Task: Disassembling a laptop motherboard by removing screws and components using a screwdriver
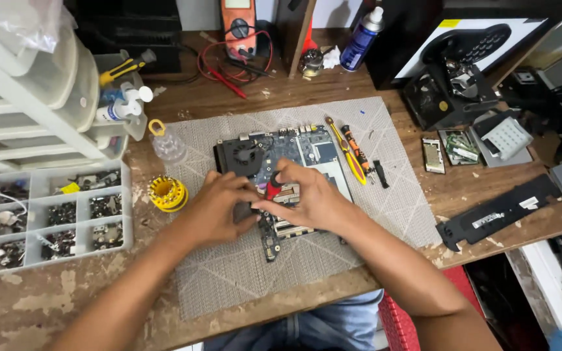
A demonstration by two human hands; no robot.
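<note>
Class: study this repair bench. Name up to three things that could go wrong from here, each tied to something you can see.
1. The right hand presses a red-handled screwdriver onto the circuit board; a slip might scratch it.
2. The left hand steadies the board near the fan; it could shift on the mat.
3. The small bottle beside the board might tip.

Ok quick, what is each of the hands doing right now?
Left hand: fingers curled, resting on the circuit board; no grasp visible.
Right hand: closed around a red-handled screwdriver, held on the board.
</note>
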